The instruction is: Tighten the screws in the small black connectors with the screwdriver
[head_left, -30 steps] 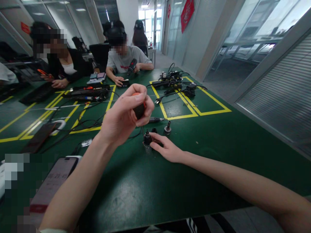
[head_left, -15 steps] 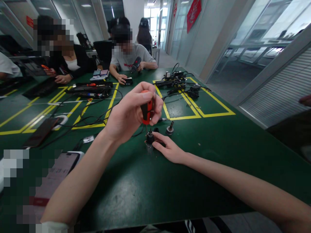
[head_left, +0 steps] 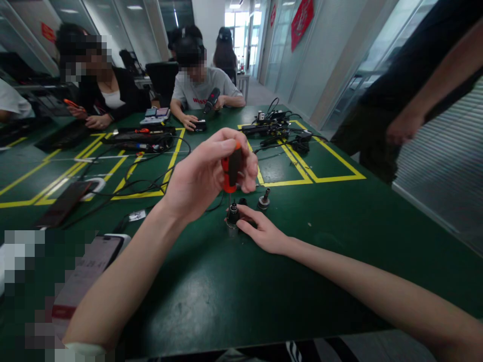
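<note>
My left hand (head_left: 198,173) is closed around the red and black handle of a screwdriver (head_left: 234,168), held upright. Its thin shaft points down at a small black cone-shaped part (head_left: 233,215) with a metal base, standing on the green table; whether the tip sits in a screw is too small to tell. From the right, the thumb and fingers of my right hand (head_left: 266,232) grip that cone-shaped part. Just behind the right fingers, a small black piece (head_left: 242,201) is partly hidden. A round metal part with an upright stem (head_left: 264,199) stands a little farther right.
Phones (head_left: 88,274) and dark cables (head_left: 139,191) lie to the left on the table (head_left: 320,261). A tangle of cables and black devices (head_left: 279,125) is at the back. Across the table a co-worker (head_left: 206,88) holds a power drill (head_left: 212,100). Another person (head_left: 400,100) stands at the right.
The screwdriver's handle has turned in my left hand, its black side now facing differently. My right hand and the cone-shaped part stay put. A person has stepped into view at the right.
</note>
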`<state>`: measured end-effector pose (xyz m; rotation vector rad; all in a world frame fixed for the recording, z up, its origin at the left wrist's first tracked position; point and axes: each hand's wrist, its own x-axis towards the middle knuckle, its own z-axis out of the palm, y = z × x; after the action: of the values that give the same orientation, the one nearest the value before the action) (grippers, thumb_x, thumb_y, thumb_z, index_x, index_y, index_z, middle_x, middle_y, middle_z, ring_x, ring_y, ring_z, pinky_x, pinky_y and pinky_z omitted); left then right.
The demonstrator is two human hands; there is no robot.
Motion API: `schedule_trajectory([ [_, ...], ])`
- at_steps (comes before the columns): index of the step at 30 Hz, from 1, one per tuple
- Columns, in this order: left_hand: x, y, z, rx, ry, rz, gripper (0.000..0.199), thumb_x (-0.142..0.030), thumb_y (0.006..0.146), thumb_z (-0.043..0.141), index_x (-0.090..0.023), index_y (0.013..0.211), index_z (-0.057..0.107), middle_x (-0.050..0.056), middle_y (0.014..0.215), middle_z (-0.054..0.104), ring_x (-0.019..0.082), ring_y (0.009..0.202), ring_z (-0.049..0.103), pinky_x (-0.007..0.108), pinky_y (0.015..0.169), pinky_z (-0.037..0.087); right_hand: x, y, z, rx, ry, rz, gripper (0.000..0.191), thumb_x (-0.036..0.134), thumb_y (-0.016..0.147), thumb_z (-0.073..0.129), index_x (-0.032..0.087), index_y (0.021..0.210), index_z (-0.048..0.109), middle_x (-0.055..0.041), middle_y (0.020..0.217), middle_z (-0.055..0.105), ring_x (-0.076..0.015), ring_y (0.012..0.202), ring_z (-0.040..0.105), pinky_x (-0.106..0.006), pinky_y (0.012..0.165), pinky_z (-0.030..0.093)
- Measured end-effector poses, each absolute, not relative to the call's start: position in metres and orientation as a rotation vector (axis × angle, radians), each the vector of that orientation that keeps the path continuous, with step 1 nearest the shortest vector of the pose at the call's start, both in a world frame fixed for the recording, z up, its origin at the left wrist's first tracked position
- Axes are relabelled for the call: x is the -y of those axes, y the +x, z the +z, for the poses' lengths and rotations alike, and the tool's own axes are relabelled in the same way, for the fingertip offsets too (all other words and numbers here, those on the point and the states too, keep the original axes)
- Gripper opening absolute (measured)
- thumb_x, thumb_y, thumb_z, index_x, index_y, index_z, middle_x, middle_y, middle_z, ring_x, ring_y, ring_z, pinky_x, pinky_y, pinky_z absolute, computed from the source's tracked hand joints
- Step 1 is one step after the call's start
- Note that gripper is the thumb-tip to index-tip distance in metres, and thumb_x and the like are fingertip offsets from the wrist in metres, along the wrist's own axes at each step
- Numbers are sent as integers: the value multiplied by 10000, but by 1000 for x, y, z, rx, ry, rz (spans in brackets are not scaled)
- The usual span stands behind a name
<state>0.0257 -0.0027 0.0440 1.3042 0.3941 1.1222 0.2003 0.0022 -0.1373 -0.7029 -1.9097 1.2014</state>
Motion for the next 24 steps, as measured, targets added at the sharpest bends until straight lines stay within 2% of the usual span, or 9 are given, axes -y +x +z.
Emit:
schedule_trajectory([
  [3, 3, 25, 43, -386, 1311, 1120, 247, -318, 870, 724, -187, 884, 515, -28, 692, 642, 87, 527, 577, 198, 518, 447, -2, 200, -137, 1918, -703, 1202, 486, 437, 1045, 560, 175, 1452, 608, -108, 1180, 775, -239, 1050, 743, -387, 966, 592],
  [6, 3, 25, 44, -374, 1319, 1115, 235, -353, 874, 699, -169, 927, 562, -37, 613, 587, 70, 476, 454, 199, 470, 342, -3, 200, -136, 1923, -704, 1193, 481, 441, 1042, 559, 181, 1444, 612, -101, 1167, 775, -238, 1039, 740, -379, 945, 596],
  [9, 3, 24, 45, -362, 1330, 1113, 333, -447, 916, 620, -116, 915, 653, -8, 580, 562, 87, 488, 447, 230, 491, 368, -3, 201, -135, 1931, -715, 1190, 486, 432, 1044, 556, 164, 1445, 610, -109, 1186, 770, -243, 1059, 738, -387, 963, 593],
  [11, 2, 24, 46, -383, 1313, 1122, 353, -440, 931, 597, -108, 842, 675, -1, 574, 546, 90, 494, 456, 233, 498, 383, -3, 202, -135, 1938, -724, 1189, 490, 426, 1045, 557, 153, 1448, 609, -118, 1207, 766, -247, 1074, 737, -395, 979, 589],
  [13, 2, 24, 45, -420, 1290, 1133, 313, -400, 923, 608, -120, 795, 665, 0, 597, 555, 92, 513, 492, 225, 505, 401, -3, 202, -134, 1942, -728, 1184, 488, 419, 1042, 561, 151, 1448, 610, -122, 1209, 768, -250, 1075, 738, -403, 984, 590],
  [17, 1, 25, 43, -439, 1292, 1152, 211, -348, 859, 691, -165, 826, 591, -12, 676, 618, 111, 565, 593, 217, 528, 453, -2, 200, -133, 1942, -725, 1183, 491, 410, 1036, 563, 149, 1449, 606, -120, 1161, 781, -254, 1038, 742, -412, 964, 600],
  [20, 1, 26, 42, -434, 1294, 1152, 236, -318, 835, 732, -189, 851, 535, -40, 647, 596, 78, 492, 500, 196, 472, 370, -2, 199, -132, 1941, -722, 1191, 477, 401, 1035, 565, 163, 1446, 608, -110, 1162, 782, -250, 1033, 743, -406, 954, 605],
  [22, 0, 25, 42, -430, 1297, 1151, 244, -367, 858, 721, -179, 890, 567, -42, 611, 568, 68, 464, 427, 203, 462, 329, -2, 199, -132, 1942, -728, 1177, 463, 390, 1033, 572, 177, 1442, 611, -106, 1173, 781, -248, 1036, 743, -407, 958, 605],
  [24, 0, 25, 43, -420, 1301, 1149, 310, -453, 888, 679, -150, 932, 629, -25, 589, 557, 81, 468, 421, 225, 476, 344, -2, 200, -132, 1945, -724, 1165, 457, 382, 1033, 571, 177, 1440, 612, -110, 1190, 780, -248, 1046, 744, -408, 965, 605],
])
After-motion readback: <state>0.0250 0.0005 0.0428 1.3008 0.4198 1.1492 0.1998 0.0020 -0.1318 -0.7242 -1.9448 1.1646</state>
